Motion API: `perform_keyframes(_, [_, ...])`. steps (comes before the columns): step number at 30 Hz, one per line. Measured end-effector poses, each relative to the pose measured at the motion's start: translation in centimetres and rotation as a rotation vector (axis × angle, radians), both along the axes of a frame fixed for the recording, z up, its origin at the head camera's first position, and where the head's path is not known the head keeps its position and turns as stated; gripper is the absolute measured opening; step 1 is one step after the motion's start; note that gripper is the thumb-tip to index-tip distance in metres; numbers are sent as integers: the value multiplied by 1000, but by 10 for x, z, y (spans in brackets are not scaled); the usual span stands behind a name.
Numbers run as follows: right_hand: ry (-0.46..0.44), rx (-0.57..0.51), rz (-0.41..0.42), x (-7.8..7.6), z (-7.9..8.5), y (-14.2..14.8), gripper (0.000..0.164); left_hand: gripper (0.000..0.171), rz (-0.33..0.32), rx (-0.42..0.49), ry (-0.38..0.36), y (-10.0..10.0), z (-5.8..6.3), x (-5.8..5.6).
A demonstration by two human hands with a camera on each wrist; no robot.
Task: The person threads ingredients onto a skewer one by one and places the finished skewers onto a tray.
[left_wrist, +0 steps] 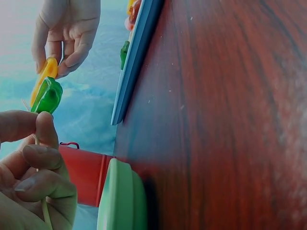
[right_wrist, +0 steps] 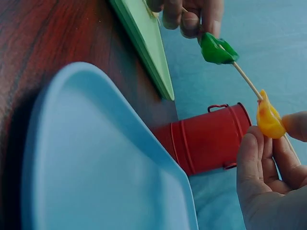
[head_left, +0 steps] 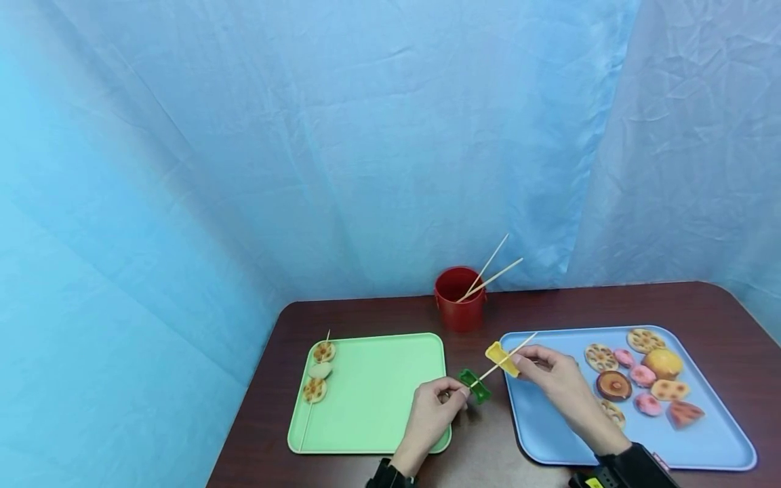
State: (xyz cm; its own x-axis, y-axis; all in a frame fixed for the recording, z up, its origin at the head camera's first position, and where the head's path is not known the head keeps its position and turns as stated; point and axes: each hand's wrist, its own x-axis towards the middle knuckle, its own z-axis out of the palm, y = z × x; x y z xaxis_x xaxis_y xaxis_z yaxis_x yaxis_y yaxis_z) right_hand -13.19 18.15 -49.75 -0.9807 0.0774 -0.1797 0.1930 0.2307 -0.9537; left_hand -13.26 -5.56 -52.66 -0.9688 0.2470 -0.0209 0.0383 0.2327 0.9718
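A thin wooden skewer [right_wrist: 248,80] slants up to the right between both hands, over the gap between the two trays. My left hand [head_left: 430,412] pinches its lower end between thumb and fingertips, right beside a green pepper piece [head_left: 474,386] threaded on it. Farther up, the fingertips and thumb of my right hand [head_left: 558,383] pinch a yellow pepper piece [right_wrist: 269,122], which the skewer also passes through. A bare length of stick separates the two pieces in the right wrist view. The skewer's upper tip pokes out beyond the yellow piece.
On the left, a green tray [head_left: 384,400] carries a finished-looking skewer with lotus slices [head_left: 314,390] and a pale piece. A red bucket [head_left: 462,315] holding two skewers [head_left: 497,272] stands behind. The blue tray [head_left: 549,451] at right bears several toy foods, including a mushroom cap [head_left: 613,385].
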Motion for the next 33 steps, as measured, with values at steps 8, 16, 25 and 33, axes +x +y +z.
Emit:
perform_keyframes(8, [-8, -47, 19, 3, -3, -10, 38, 19, -5, 0, -11, 2, -1, -1])
perform_keyframes(16, [-4, 1, 37, 5, -5, -15, 34, 17, 4, -24, -3, 3, -1, -1])
perform_keyframes(25, [2, -7, 53, 7, -7, -18, 33, 18, 7, -39, 19, 2, -1, 0])
perform_keyframes(33, [54, 72, 29, 1, 0, 7, 49, 17, 9, -44, 21, -1, -3, -1])
